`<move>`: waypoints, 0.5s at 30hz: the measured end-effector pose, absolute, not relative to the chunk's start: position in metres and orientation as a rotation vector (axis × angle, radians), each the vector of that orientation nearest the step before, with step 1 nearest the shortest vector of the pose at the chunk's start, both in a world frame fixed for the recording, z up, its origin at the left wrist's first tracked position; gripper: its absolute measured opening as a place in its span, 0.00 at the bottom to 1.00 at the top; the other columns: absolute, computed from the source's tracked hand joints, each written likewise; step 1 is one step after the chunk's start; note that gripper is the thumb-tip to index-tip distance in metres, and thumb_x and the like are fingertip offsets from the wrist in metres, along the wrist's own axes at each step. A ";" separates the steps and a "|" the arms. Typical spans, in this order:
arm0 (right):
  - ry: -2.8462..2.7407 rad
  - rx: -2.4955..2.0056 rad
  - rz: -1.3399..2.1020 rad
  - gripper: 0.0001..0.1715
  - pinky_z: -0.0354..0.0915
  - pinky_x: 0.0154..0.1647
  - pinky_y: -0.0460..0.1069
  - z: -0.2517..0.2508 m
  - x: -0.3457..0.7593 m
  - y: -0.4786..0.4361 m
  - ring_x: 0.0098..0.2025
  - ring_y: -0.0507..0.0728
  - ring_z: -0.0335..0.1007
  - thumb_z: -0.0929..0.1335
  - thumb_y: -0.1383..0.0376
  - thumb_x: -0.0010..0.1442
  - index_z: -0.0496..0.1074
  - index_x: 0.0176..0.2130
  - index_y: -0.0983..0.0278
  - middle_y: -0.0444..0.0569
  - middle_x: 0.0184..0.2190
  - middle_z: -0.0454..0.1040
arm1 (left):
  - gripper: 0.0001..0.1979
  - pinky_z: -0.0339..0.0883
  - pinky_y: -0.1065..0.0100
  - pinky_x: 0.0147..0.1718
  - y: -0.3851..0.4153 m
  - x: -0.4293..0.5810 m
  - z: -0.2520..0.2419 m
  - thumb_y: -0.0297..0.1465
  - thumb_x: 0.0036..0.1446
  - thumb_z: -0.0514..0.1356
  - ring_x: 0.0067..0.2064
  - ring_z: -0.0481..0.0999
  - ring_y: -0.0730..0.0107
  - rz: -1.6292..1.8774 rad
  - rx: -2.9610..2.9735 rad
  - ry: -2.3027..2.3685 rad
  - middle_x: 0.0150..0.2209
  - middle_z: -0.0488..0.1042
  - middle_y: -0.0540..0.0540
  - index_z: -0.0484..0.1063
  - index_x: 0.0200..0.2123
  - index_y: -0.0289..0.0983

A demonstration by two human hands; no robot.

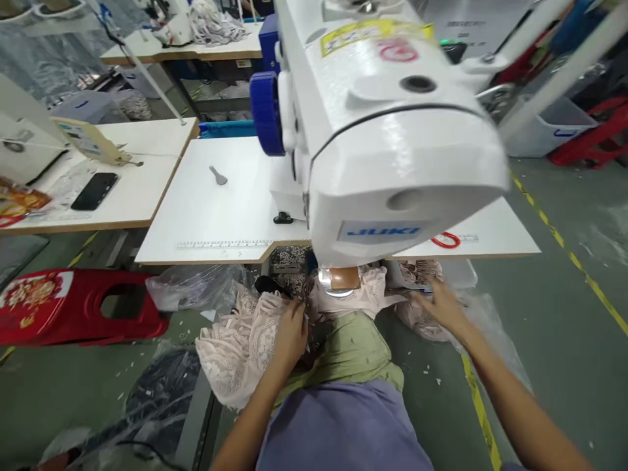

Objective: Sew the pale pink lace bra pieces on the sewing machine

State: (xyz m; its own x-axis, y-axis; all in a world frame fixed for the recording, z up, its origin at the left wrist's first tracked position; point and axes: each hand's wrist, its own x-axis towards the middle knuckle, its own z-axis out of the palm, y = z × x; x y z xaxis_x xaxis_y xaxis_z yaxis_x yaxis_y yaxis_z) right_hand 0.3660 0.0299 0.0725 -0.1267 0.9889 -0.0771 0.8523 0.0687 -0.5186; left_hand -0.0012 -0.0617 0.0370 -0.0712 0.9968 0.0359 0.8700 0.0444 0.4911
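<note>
A white sewing machine (407, 150) stands over the front of the white table. Under its head a pale pink fabric piece (370, 288) lies, with a strip running out to the right. My left hand (293, 333) is closed at the right edge of a pile of pale pink lace garments (240, 347), left of my lap; its fingertips are partly hidden. On the right, my right hand (444, 306) reaches over the rim of a clear plastic box (466, 273) that holds small brown-pink pieces (420, 270). Its thumb and forefinger are apart, near the end of the strip. The needle area is hidden by the machine head.
On the white tabletop (220, 203) are a small grey tool (218, 175) and a red ring-shaped handle (446, 240). A phone (95, 191) lies on the left table. A red stool (83, 304) stands at left. Clear plastic bags (196, 286) hang below the table edge.
</note>
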 end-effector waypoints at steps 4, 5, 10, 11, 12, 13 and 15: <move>-2.149 -1.479 0.734 0.33 0.60 0.60 0.70 0.052 0.280 0.046 0.61 0.72 0.64 0.65 0.50 0.64 0.66 0.58 0.70 0.69 0.57 0.69 | 0.19 0.70 0.55 0.40 -0.115 -0.074 0.075 0.36 0.65 0.45 0.43 0.77 0.50 0.378 1.554 2.444 0.39 0.77 0.33 0.73 0.38 0.34; -2.172 -1.385 0.794 0.31 0.63 0.58 0.70 0.055 0.258 0.043 0.59 0.71 0.66 0.64 0.51 0.64 0.67 0.57 0.70 0.68 0.55 0.71 | 0.20 0.69 0.55 0.34 -0.126 -0.091 0.083 0.39 0.64 0.45 0.38 0.77 0.47 0.306 1.450 2.548 0.34 0.76 0.32 0.71 0.33 0.35; -2.386 -0.913 1.152 0.17 0.75 0.44 0.54 0.086 0.171 0.006 0.44 0.61 0.77 0.65 0.58 0.66 0.74 0.50 0.64 0.57 0.45 0.79 | 0.18 0.53 0.67 0.22 -0.164 -0.116 0.101 0.43 0.56 0.55 0.22 0.71 0.56 0.060 1.215 2.618 0.17 0.66 0.45 0.59 0.18 0.42; -2.415 -0.819 1.185 0.17 0.75 0.45 0.53 0.092 0.159 -0.003 0.46 0.60 0.77 0.67 0.57 0.65 0.74 0.50 0.62 0.55 0.47 0.79 | 0.18 0.52 0.67 0.22 -0.169 -0.109 0.105 0.42 0.57 0.54 0.23 0.71 0.57 0.046 1.204 2.621 0.17 0.65 0.46 0.59 0.18 0.42; -2.438 -0.734 1.200 0.22 0.75 0.47 0.52 0.098 0.149 -0.011 0.49 0.61 0.76 0.70 0.56 0.62 0.73 0.53 0.62 0.56 0.51 0.78 | 0.19 0.51 0.68 0.23 -0.173 -0.099 0.111 0.43 0.59 0.53 0.23 0.71 0.59 0.051 1.205 2.616 0.17 0.65 0.46 0.60 0.18 0.41; -2.462 -0.642 1.195 0.29 0.74 0.49 0.53 0.103 0.140 -0.020 0.53 0.63 0.74 0.74 0.55 0.58 0.71 0.55 0.63 0.57 0.55 0.75 | 0.20 0.51 0.68 0.23 -0.176 -0.088 0.118 0.44 0.60 0.52 0.23 0.70 0.60 0.085 1.227 2.587 0.17 0.65 0.47 0.61 0.18 0.41; -2.526 -0.438 1.153 0.35 0.74 0.47 0.52 0.115 0.131 -0.033 0.52 0.64 0.75 0.78 0.56 0.50 0.71 0.55 0.62 0.57 0.54 0.76 | 0.23 0.51 0.69 0.23 -0.175 -0.063 0.136 0.45 0.62 0.50 0.22 0.68 0.65 0.267 1.344 2.388 0.17 0.65 0.48 0.64 0.19 0.40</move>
State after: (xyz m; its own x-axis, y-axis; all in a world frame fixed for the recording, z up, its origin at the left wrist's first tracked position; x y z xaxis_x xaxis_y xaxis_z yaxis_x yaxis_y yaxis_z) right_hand 0.1308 -0.0334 0.1153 -0.8985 0.4058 0.1673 0.1394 0.6253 -0.7678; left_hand -0.0632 -0.1753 0.1358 -0.4671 0.8518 -0.2372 0.7784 0.5233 0.3468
